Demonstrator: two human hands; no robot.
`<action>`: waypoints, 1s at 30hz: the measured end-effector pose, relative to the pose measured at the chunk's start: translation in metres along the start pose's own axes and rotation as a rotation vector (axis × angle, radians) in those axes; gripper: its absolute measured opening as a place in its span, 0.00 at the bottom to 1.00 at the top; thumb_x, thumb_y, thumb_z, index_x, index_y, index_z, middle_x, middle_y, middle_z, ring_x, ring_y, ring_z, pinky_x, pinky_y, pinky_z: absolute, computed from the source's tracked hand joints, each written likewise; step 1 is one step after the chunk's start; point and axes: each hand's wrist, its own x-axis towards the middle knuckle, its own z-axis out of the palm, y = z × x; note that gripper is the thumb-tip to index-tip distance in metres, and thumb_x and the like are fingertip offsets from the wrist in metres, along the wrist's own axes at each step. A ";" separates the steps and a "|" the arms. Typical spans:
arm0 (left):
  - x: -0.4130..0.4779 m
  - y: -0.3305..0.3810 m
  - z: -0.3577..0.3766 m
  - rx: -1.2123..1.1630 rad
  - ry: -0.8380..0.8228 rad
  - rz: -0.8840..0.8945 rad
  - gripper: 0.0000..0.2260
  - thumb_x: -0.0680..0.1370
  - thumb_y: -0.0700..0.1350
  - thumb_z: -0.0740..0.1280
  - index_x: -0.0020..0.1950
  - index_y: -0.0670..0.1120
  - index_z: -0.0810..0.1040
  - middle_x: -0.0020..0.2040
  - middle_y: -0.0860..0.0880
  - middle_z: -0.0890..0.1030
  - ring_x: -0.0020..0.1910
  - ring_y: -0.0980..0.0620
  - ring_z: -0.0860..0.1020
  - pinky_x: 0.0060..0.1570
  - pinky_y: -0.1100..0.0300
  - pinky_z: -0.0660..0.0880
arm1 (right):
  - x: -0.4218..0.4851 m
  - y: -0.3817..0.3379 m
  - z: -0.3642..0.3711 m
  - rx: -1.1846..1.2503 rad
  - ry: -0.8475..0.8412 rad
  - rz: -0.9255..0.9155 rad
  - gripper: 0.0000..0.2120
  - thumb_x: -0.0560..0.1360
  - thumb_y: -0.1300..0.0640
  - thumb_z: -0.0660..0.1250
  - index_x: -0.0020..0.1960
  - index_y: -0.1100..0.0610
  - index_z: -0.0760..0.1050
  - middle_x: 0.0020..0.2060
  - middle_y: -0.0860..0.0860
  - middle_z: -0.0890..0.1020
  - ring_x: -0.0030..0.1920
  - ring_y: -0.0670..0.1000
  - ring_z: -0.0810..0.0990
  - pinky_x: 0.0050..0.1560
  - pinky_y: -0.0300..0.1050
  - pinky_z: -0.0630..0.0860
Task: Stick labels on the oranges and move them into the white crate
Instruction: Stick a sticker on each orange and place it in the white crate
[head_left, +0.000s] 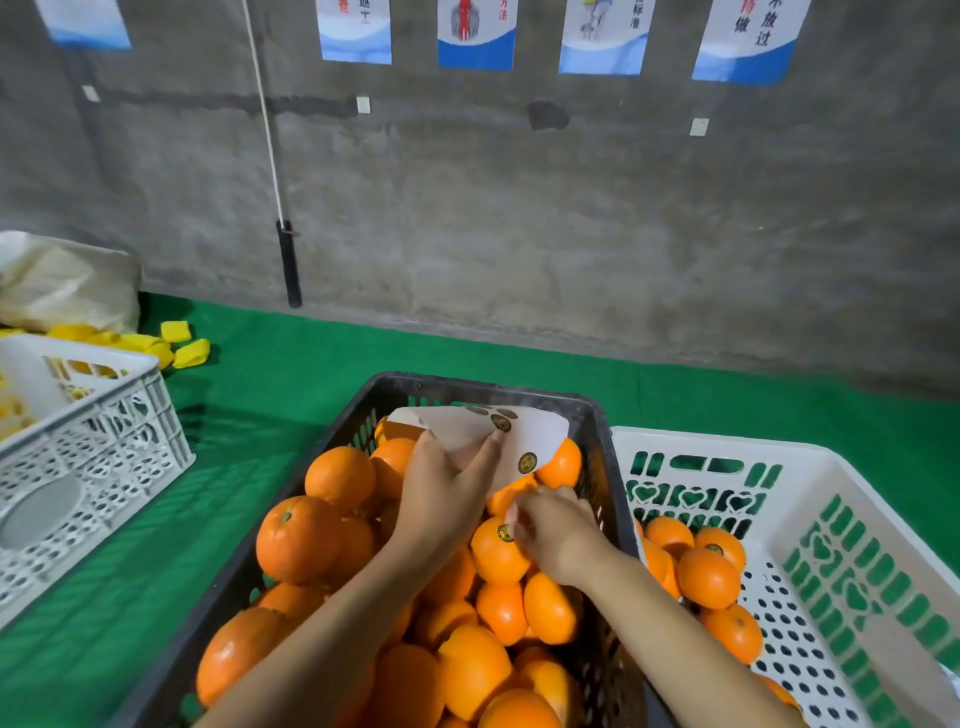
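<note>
Head view: labelling over the black crate (467, 387).
Left hand (441, 488) fingers grip label sheet (462, 428); right hand (553, 527) fingers curl on orange (493, 558) at its label (505, 533); white crate (727, 441) adjoins right.

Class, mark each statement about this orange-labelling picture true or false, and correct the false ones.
1. The left hand holds the label sheet. True.
2. The white crate on the right holds some oranges. True.
3. The right hand touches an orange in the white crate. False: that orange lies in the black crate.
4. The black crate is nearly empty. False: it is piled with oranges.
</note>
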 end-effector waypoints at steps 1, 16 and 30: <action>-0.001 -0.001 0.001 0.007 -0.003 -0.009 0.17 0.79 0.57 0.67 0.48 0.42 0.82 0.39 0.47 0.84 0.36 0.48 0.82 0.31 0.51 0.78 | -0.001 0.000 0.001 0.003 0.016 0.001 0.07 0.82 0.53 0.58 0.51 0.44 0.74 0.47 0.46 0.70 0.51 0.55 0.65 0.56 0.48 0.64; -0.004 -0.004 0.006 0.126 0.043 -0.063 0.12 0.79 0.56 0.67 0.50 0.47 0.80 0.46 0.48 0.82 0.43 0.51 0.81 0.38 0.52 0.83 | -0.002 -0.003 0.005 -0.133 0.118 -0.130 0.19 0.82 0.54 0.60 0.72 0.46 0.69 0.69 0.49 0.71 0.68 0.54 0.65 0.69 0.51 0.62; -0.004 -0.005 0.006 0.148 0.023 -0.003 0.19 0.79 0.56 0.67 0.63 0.44 0.79 0.53 0.48 0.83 0.49 0.51 0.81 0.44 0.57 0.84 | 0.001 0.000 0.012 -0.515 -0.132 -0.187 0.43 0.74 0.47 0.72 0.81 0.50 0.51 0.75 0.51 0.64 0.72 0.58 0.60 0.72 0.59 0.55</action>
